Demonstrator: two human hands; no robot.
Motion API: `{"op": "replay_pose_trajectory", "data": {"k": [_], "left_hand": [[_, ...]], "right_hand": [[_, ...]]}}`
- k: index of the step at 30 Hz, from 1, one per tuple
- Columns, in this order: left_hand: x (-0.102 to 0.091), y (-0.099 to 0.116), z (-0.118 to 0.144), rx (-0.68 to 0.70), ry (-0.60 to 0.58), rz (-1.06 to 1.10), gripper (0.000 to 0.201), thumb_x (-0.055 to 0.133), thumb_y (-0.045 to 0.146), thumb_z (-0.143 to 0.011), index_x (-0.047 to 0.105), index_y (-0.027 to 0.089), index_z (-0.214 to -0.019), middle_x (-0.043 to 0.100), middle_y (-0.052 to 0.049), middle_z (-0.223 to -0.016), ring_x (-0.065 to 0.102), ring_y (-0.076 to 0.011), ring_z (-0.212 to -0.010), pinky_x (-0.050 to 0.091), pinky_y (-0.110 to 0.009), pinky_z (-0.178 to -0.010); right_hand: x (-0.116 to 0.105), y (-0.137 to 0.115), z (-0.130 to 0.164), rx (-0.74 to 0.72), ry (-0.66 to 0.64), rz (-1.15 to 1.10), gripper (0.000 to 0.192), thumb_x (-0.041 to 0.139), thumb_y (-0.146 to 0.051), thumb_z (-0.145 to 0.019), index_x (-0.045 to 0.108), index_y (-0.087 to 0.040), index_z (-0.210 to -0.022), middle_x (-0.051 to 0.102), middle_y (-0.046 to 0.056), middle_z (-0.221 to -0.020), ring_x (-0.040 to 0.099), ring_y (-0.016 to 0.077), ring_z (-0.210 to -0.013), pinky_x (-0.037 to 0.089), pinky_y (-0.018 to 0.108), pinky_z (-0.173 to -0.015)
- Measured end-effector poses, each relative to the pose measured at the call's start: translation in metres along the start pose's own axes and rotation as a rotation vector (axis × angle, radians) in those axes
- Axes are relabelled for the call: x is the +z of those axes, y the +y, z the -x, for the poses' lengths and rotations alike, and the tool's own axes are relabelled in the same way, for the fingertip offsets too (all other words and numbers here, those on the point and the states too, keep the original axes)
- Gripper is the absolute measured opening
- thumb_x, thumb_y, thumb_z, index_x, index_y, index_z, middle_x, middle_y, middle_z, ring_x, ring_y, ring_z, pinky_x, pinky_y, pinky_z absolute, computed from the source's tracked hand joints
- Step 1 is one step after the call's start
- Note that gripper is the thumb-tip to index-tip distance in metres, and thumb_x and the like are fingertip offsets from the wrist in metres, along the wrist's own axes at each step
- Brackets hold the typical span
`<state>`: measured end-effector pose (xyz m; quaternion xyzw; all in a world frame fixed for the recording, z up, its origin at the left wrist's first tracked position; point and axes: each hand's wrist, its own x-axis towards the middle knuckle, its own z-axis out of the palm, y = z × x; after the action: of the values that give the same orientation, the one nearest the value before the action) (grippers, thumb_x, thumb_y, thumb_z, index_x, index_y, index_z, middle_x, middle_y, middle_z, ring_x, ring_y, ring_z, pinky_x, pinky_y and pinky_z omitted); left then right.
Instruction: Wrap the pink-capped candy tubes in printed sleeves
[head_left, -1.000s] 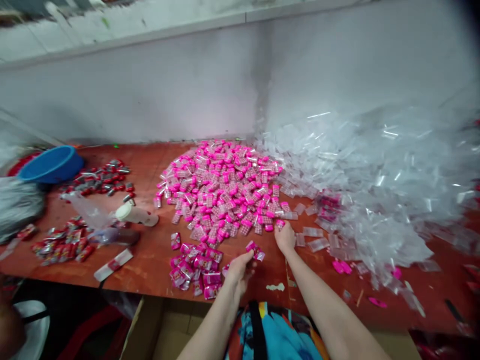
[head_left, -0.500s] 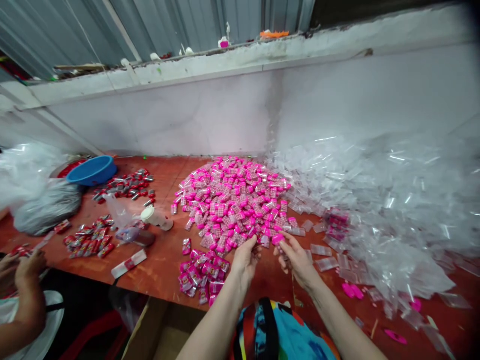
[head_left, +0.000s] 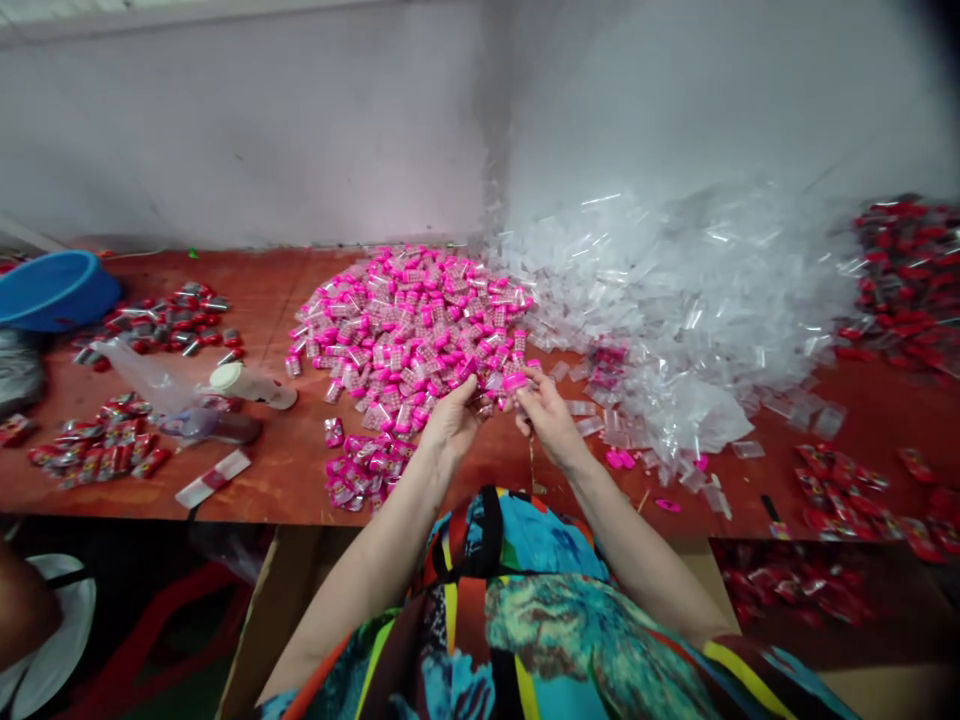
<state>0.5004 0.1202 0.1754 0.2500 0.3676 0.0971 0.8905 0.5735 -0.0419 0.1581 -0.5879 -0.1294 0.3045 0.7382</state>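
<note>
The right hand (head_left: 549, 415) pinches a pink piece (head_left: 514, 382) between thumb and fingers; whether the left hand (head_left: 450, 422), half curled at its eight o'clock, grips anything I cannot tell. Beyond, a pink heap (head_left: 420, 330) spreads at ten o'clock, clear plastic (head_left: 667, 310) at two.

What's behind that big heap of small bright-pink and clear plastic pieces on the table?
Behind the heap rises a pale grey wall with a dark vertical stain. The heap covers whatever lies low between them; whether they touch can't be told.
</note>
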Motion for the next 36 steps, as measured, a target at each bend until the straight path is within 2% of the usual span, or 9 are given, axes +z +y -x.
{"op": "replay_pose_trajectory", "data": {"k": [4, 10, 17, 22, 24, 27, 32, 34, 36], "left_hand": [[0.002, -0.002, 0.001, -0.005, 0.017, -0.024, 0.021, 0.091, 0.015, -0.101, 0.076, 0.017, -0.085, 0.074, -0.003, -0.075, 0.068, -0.0146, -0.065, 0.057, -0.025, -0.065], [-0.003, -0.012, -0.003, 0.047, -0.023, -0.141, 0.025, 0.100, 0.025, -0.092, 0.078, 0.016, -0.084, 0.075, -0.003, -0.072, 0.068, -0.0147, -0.066, 0.054, -0.024, -0.066], [-0.004, -0.021, -0.004, 0.002, -0.145, -0.235, 0.039, 0.110, 0.041, -0.082, 0.079, 0.017, -0.081, 0.076, -0.005, -0.074, 0.065, -0.0169, -0.067, 0.051, -0.030, -0.067], [-0.002, -0.018, -0.005, -0.033, -0.129, -0.207, 0.035, 0.110, 0.032, -0.081, 0.078, 0.018, -0.078, 0.075, -0.004, -0.076, 0.066, -0.0156, -0.072, 0.052, -0.028, -0.072], [-0.003, -0.015, -0.006, -0.035, -0.147, -0.189, 0.035, 0.109, 0.030, -0.083, 0.077, 0.018, -0.077, 0.073, -0.003, -0.076, 0.062, -0.0142, -0.069, 0.050, -0.029, -0.070], [-0.006, -0.012, -0.007, -0.028, -0.204, -0.185, 0.036, 0.107, 0.033, -0.087, 0.076, 0.017, -0.077, 0.071, -0.002, -0.075, 0.057, -0.0136, -0.065, 0.046, -0.031, -0.067], [-0.014, -0.011, -0.004, 0.038, -0.253, -0.182, 0.035, 0.112, 0.038, -0.081, 0.082, 0.019, -0.084, 0.077, -0.003, -0.084, 0.068, -0.0166, -0.078, 0.055, -0.031, -0.080], [-0.017, -0.011, -0.004, 0.052, -0.242, -0.182, 0.038, 0.115, 0.038, -0.075, 0.084, 0.020, -0.087, 0.081, -0.003, -0.088, 0.071, -0.0176, -0.083, 0.057, -0.032, -0.084], [-0.019, -0.011, -0.006, 0.047, -0.215, -0.183, 0.042, 0.116, 0.039, -0.072, 0.083, 0.020, -0.088, 0.082, -0.004, -0.089, 0.073, -0.0182, -0.084, 0.057, -0.033, -0.086]], "right_hand": [[0.003, 0.004, 0.003, -0.015, -0.073, 0.008, 0.073, 0.092, -0.058, -0.095, 0.057, -0.027, -0.150, 0.074, -0.004, -0.080, 0.048, 0.0104, -0.050, 0.031, 0.022, -0.048], [-0.004, 0.013, 0.000, 0.017, -0.093, 0.038, 0.079, 0.088, -0.064, -0.100, 0.056, -0.029, -0.163, 0.074, -0.004, -0.084, 0.043, 0.0097, -0.050, 0.027, 0.023, -0.048], [0.000, 0.021, 0.000, -0.027, -0.099, 0.216, 0.076, 0.081, -0.054, -0.105, 0.053, -0.029, -0.172, 0.070, -0.001, -0.086, 0.066, 0.0199, -0.071, 0.051, 0.029, -0.064], [0.003, 0.022, 0.001, -0.094, -0.031, 0.441, 0.079, 0.083, -0.044, -0.103, 0.053, -0.034, -0.175, 0.081, 0.006, -0.104, 0.075, 0.0265, -0.087, 0.061, 0.035, -0.074], [0.003, 0.025, 0.002, -0.090, -0.057, 0.340, 0.082, 0.081, -0.048, -0.105, 0.048, -0.035, -0.179, 0.081, 0.006, -0.107, 0.072, 0.0222, -0.078, 0.059, 0.031, -0.067], [0.001, 0.031, 0.005, -0.004, -0.155, 0.128, 0.086, 0.077, -0.059, -0.108, 0.040, -0.036, -0.182, 0.076, 0.001, -0.096, 0.054, 0.0137, -0.056, 0.047, 0.026, -0.053], [-0.002, 0.038, 0.010, 0.189, -0.209, -0.090, 0.086, 0.067, -0.072, -0.111, 0.039, -0.035, -0.184, 0.065, -0.006, -0.080, 0.027, 0.0101, -0.046, 0.027, 0.023, -0.043], [0.000, 0.037, 0.010, 0.135, -0.194, 0.025, 0.084, 0.067, -0.069, -0.112, 0.041, -0.034, -0.184, 0.062, -0.006, -0.078, 0.031, 0.0119, -0.049, 0.031, 0.024, -0.046], [0.003, 0.036, 0.009, -0.006, -0.120, 0.274, 0.078, 0.068, -0.060, -0.111, 0.047, -0.032, -0.182, 0.061, -0.005, -0.076, 0.045, 0.0162, -0.055, 0.040, 0.027, -0.053]]}}
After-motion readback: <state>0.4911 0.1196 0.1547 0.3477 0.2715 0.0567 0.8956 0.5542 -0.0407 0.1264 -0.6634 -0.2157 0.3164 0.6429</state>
